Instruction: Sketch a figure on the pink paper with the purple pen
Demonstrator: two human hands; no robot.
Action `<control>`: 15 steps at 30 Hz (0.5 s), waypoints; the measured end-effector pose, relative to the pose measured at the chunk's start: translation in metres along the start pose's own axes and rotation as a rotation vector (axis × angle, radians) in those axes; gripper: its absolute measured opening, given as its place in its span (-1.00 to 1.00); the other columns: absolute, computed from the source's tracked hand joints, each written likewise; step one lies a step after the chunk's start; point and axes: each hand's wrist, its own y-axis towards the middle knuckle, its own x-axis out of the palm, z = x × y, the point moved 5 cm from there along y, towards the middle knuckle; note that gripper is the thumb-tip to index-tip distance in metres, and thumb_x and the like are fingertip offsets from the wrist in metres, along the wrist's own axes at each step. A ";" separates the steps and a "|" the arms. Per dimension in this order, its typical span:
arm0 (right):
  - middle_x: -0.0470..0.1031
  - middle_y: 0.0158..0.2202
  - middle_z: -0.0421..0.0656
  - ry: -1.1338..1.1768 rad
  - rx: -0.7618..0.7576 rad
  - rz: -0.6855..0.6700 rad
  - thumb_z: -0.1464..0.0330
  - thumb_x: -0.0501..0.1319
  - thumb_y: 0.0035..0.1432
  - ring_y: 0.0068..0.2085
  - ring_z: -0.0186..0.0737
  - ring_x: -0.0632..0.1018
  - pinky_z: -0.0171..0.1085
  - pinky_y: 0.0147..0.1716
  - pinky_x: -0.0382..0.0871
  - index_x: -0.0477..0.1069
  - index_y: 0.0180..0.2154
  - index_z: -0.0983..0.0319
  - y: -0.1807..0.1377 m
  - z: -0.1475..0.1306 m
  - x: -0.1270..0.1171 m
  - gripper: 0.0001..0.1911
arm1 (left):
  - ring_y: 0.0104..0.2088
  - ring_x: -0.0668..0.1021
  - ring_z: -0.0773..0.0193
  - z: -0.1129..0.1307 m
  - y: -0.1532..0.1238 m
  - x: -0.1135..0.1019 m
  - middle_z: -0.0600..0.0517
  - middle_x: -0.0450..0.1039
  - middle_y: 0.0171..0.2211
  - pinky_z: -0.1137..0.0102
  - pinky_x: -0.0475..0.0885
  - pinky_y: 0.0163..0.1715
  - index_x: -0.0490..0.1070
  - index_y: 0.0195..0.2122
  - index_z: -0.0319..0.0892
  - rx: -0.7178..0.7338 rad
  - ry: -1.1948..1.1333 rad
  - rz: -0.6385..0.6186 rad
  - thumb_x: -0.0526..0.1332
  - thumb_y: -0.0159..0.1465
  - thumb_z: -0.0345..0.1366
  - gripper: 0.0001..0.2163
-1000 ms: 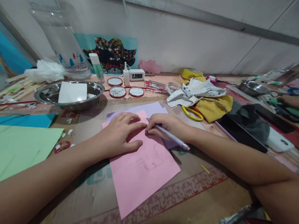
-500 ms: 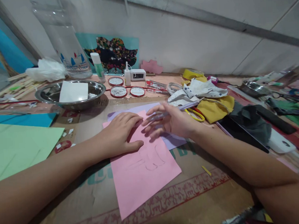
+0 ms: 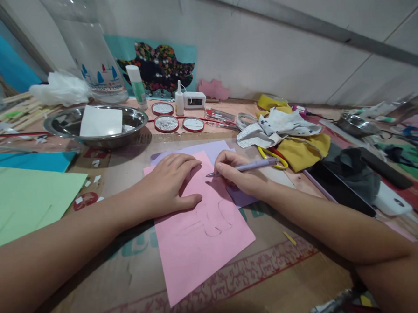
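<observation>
Here, right hand [image 3: 238, 178], grip closed round pen [image 3: 257, 164], left hand [image 3: 171, 184] splayed on pink paper [image 3: 207, 264]

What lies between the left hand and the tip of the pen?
In the head view, only the pink paper shows between the left hand and the tip of the pen; no other object lies there.
</observation>
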 end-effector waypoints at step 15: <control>0.32 -0.70 -0.40 -0.124 0.101 0.182 0.29 0.24 0.14 -0.68 -0.44 0.32 -0.42 -0.65 0.20 0.13 -0.48 0.12 -0.001 -0.004 0.000 -0.71 | 0.30 0.38 -0.20 0.002 0.000 -0.001 -0.26 0.37 0.29 -0.06 0.27 0.33 0.38 0.25 -0.22 -0.001 -0.024 -0.001 0.31 0.22 0.01 -0.37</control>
